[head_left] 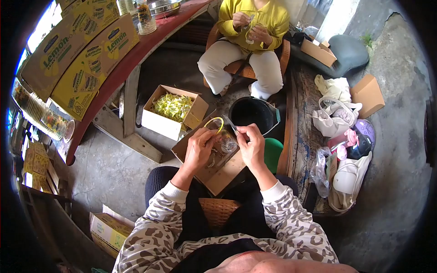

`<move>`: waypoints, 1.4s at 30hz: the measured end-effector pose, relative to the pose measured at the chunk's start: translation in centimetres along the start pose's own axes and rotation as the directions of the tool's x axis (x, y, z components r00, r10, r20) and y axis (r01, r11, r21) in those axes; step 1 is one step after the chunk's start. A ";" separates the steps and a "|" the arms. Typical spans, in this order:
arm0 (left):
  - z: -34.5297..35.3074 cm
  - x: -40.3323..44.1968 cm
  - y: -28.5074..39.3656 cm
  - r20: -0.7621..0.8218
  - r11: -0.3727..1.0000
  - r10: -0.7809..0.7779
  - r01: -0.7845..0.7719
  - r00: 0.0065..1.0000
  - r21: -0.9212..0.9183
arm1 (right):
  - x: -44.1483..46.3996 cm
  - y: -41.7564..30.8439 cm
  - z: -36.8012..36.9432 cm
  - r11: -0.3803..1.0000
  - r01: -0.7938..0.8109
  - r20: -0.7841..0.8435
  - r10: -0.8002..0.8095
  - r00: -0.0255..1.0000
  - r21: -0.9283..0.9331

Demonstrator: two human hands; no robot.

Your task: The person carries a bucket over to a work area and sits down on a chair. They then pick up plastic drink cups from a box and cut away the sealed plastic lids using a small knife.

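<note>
My left hand (197,148) is closed on a thin yellow ring (220,123), pinched at its lower left side. My right hand (251,145) grips what looks like a small knife (229,122), its thin grey blade pointing up and left, close to the ring's right side. Fingers hide the handle. Below both hands, an open cardboard box (214,178) rests near my knees. Clear plastic cups (229,144) and small scraps lie inside it, partly hidden by my hands.
A box of yellow strips (172,107) stands ahead left; a black bucket (253,114) and green basin (273,154) are ahead right. A co-worker (253,41) in yellow sits opposite. Lemon cartons (93,68) line the red table (175,20). Bags (336,113) lie on the right bench.
</note>
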State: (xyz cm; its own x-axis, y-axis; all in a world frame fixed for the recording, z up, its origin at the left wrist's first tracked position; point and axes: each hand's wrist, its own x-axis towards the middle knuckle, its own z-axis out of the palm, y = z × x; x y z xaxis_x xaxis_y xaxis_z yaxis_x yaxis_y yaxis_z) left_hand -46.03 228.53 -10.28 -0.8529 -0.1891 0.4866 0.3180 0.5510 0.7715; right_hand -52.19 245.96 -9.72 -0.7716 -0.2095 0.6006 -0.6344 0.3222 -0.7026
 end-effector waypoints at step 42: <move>1.1 -0.8 0.1 0.011 0.999 -0.037 0.036 0.999 0.034 | -1.7 -0.5 1.6 0.965 0.134 0.121 -0.109 0.987 -0.224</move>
State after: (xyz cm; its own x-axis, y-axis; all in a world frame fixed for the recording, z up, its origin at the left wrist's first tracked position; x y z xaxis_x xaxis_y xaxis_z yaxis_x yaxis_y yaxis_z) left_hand -45.81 229.65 -11.03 -0.8684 -0.2003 0.4536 0.2727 0.5710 0.7743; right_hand -50.58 244.66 -11.00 -0.6979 -0.3531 0.6231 -0.7054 0.4895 -0.5127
